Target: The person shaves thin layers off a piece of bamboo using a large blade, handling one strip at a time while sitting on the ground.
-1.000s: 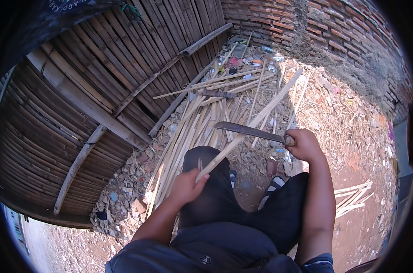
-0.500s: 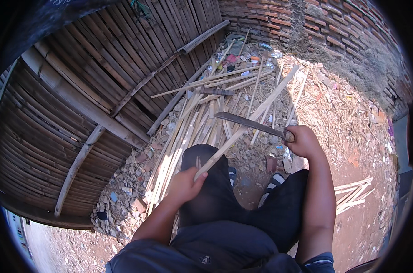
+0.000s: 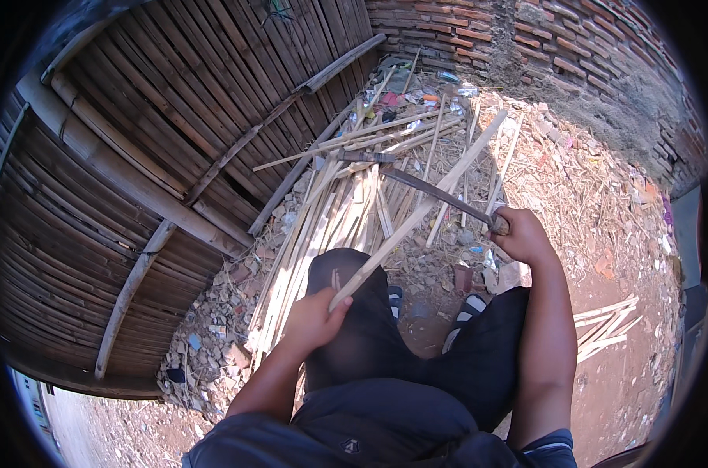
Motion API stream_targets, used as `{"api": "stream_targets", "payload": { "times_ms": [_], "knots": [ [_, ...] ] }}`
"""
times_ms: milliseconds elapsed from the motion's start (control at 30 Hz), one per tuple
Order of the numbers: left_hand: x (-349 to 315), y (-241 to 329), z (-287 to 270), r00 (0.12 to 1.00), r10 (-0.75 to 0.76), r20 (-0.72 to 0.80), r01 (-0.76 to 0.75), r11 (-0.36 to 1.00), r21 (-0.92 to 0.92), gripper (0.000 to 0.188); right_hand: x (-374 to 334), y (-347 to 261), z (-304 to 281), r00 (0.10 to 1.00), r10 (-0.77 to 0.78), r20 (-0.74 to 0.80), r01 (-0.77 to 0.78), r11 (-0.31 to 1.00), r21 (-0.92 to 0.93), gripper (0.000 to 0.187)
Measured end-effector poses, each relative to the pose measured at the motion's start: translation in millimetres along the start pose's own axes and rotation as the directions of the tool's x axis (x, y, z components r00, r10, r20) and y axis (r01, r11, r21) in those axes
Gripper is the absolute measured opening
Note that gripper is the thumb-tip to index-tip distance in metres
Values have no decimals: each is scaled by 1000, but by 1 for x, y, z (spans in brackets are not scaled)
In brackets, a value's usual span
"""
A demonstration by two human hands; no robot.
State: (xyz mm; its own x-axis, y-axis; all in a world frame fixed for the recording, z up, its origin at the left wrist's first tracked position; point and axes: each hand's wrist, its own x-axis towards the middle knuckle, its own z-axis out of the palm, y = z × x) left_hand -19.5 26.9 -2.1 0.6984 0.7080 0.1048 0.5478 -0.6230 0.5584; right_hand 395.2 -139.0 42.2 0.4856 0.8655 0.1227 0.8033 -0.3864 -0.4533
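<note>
The near end of a pale wooden strip (image 3: 391,243) is gripped by the left hand (image 3: 316,316) above the thigh, while a long knife (image 3: 467,207) is clasped at its handle by the right hand (image 3: 519,236). The strip is crossed by the blade (contact cannot be told). Beyond, a strip pile (image 3: 330,226) is spread over littered ground (image 3: 635,398), and a smaller bundle (image 3: 606,327) is laid at the right. The space is bounded by a slatted wall (image 3: 198,86) at the left and a brick wall (image 3: 568,47) ahead.
</note>
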Motion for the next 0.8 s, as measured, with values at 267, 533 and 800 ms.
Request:
{"api": "stream_targets", "payload": {
  "times_ms": [267,533,800],
  "knots": [
    [-1,0,1,998,-59,21,58,997,45,40,8,-1,-5,999,18,30,-19,1000,16,33],
    [1,-1,2,1000,-7,2,7,1000,28,42,-4,-8,-1,993,-87,74,90,995,-44,34],
    [-1,8,-5,998,-52,30,52,999,8,36,9,3,-9,993,105,54,-103,994,-30,36]
  ]
}}
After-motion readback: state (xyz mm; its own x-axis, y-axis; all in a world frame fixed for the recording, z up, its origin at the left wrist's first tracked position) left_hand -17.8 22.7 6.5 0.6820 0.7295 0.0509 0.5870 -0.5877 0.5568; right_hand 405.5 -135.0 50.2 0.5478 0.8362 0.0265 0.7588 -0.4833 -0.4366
